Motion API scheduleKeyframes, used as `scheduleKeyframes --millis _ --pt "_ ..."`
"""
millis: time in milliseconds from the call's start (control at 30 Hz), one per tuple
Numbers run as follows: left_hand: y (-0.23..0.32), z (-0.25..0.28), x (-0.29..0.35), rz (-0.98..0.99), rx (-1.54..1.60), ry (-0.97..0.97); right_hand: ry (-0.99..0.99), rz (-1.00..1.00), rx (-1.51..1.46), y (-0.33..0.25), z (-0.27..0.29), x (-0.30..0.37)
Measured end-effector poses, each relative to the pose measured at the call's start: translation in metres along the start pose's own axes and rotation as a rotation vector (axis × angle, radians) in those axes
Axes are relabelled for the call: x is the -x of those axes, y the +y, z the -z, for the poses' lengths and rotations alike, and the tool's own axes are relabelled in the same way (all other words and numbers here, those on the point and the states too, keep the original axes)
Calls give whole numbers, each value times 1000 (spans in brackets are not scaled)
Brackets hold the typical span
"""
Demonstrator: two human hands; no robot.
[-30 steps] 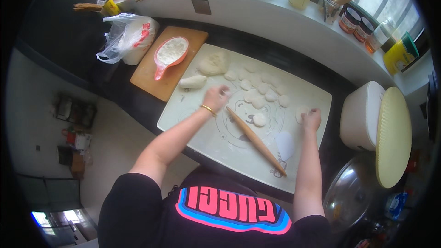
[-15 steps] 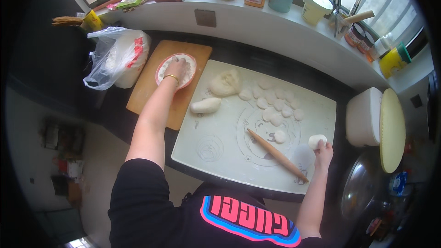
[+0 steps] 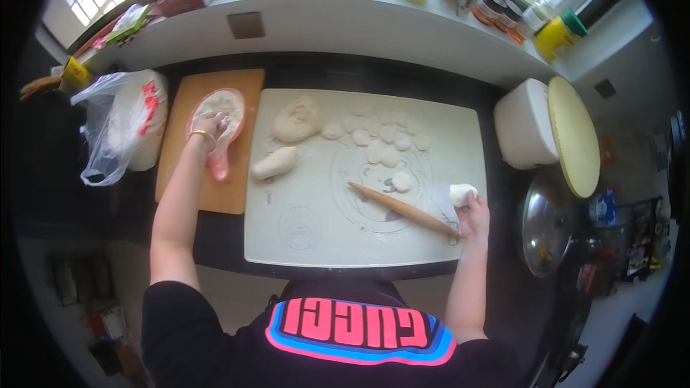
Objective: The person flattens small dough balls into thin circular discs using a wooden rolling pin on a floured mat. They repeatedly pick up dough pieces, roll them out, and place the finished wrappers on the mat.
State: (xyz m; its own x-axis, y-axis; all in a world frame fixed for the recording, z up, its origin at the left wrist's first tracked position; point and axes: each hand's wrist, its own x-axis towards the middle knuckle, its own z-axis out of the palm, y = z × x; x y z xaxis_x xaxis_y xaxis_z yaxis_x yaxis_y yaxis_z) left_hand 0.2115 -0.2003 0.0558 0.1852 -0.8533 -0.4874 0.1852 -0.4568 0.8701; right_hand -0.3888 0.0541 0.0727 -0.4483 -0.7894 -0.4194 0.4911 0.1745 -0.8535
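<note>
At the left, a red-rimmed bowl [image 3: 219, 164] with a stubby handle holds white flour [image 3: 228, 104]. Over it is my left hand [image 3: 208, 126], fingers bunched together and dusted with flour. My right hand [image 3: 474, 215], by the pale mat's right edge, grips a white rounded piece of dough [image 3: 462, 195]. Between that hand and the mat's middle, a wooden rolling pin [image 3: 402, 210] lies slantwise. A large dough lump [image 3: 297, 119] and a dough log [image 3: 274, 163] rest on the mat's left part. Several flat dough rounds [image 3: 388, 134] cluster toward its back, with a single round [image 3: 401, 182] nearer me.
The bowl stands on a wooden board [image 3: 212, 197] beside the pale mat [image 3: 345, 244]. A plastic-bagged sack [image 3: 133, 126] is farther left. To the right are a white bin [image 3: 525, 126], a yellow round board [image 3: 573, 136] and a metal lid [image 3: 546, 224]. Jars line the windowsill [image 3: 302, 3].
My left hand has drawn up out of the flour, its fingers bunching, and the bowl's handle now shows. My right hand still holds the dough. The whole view has shifted and turned.
</note>
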Motion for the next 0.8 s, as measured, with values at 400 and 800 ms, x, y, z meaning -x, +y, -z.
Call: scheduleKeyframes --millis 400,800 --pt "-131 -399 159 -152 -400 -730 13 7 -42 -26 51 -7" --pt "-168 -545 154 -1136 -1606 -916 -59 -21 105 -34 107 -10"
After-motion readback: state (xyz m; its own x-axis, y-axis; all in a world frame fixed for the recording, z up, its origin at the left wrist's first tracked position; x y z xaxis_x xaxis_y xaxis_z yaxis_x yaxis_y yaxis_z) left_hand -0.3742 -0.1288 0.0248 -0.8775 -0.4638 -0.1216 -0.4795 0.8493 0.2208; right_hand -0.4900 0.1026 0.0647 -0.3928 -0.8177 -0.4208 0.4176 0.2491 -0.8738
